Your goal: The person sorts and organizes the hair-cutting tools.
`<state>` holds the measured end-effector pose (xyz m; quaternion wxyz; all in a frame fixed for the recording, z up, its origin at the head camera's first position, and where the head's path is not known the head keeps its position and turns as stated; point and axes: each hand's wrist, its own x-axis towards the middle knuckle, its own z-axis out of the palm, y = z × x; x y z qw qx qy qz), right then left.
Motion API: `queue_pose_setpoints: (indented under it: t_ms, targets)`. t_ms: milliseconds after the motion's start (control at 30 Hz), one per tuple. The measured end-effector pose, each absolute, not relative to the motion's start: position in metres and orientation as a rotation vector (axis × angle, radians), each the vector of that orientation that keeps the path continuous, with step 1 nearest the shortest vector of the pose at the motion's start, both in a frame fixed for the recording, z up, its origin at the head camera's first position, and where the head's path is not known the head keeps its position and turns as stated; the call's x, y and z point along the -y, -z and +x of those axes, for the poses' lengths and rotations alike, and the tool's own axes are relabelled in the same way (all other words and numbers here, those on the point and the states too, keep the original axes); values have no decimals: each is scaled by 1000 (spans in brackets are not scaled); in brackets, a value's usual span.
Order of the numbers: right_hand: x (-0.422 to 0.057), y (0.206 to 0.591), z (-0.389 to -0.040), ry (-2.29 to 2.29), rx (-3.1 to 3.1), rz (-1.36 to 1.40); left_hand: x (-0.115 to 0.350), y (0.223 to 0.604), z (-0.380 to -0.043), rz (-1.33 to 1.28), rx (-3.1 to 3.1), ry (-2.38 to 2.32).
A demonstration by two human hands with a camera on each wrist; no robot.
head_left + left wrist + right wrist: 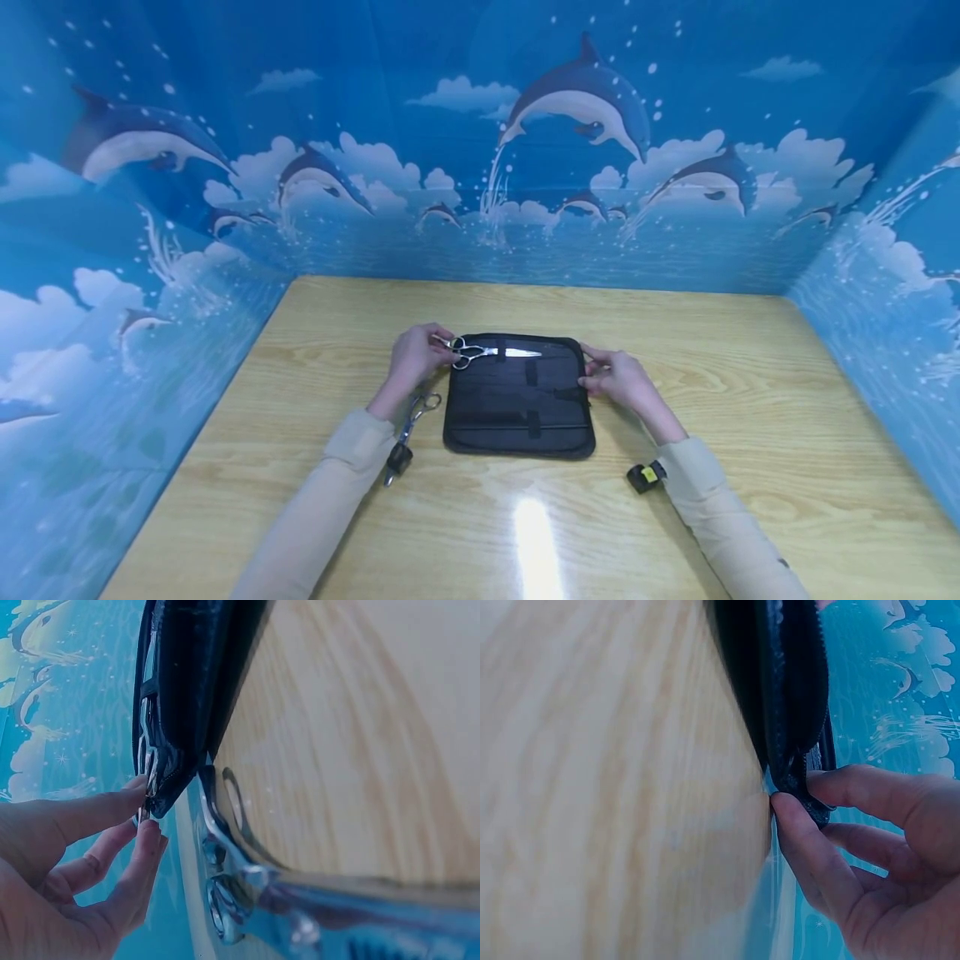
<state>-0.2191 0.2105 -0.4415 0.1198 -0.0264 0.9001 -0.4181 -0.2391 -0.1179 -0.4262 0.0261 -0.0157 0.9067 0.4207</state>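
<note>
An open black zip case point(487, 392) with elastic loops lies on the table. Silver scissors point(517, 352) lie along its far side, their blades passing under a loop. My left hand point(414, 357) pinches the scissors' finger rings between thumb and fingers at the case's left edge. In the left wrist view, the thumb and fingertips meet on the handle point(145, 761). My right hand point(618, 379) pinches the case's right edge, seen closely in the right wrist view at the case's corner point(795, 780). Beside the left forearm lies a second pair of scissors point(427, 403), partly covered.
A small black box point(400, 458) by the left sleeve covers part of the second scissors. Another black box with a yellow label point(647, 475) is by the right sleeve. Dolphin-printed blue curtains point(480, 242) border the wooden table point(675, 325) at the back and sides.
</note>
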Motion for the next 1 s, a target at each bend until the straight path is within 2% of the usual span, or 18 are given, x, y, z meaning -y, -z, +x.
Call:
queue_pose_setpoints:
  t_ms: [600, 1000]
  targets:
    - [-211, 442, -219, 1216, -2629, -84, 115, 428, -239, 157, -2908, -1139]
    - [-209, 445, -217, 1312, -2555, -115, 124, 429, -241, -56, -2962, -1143]
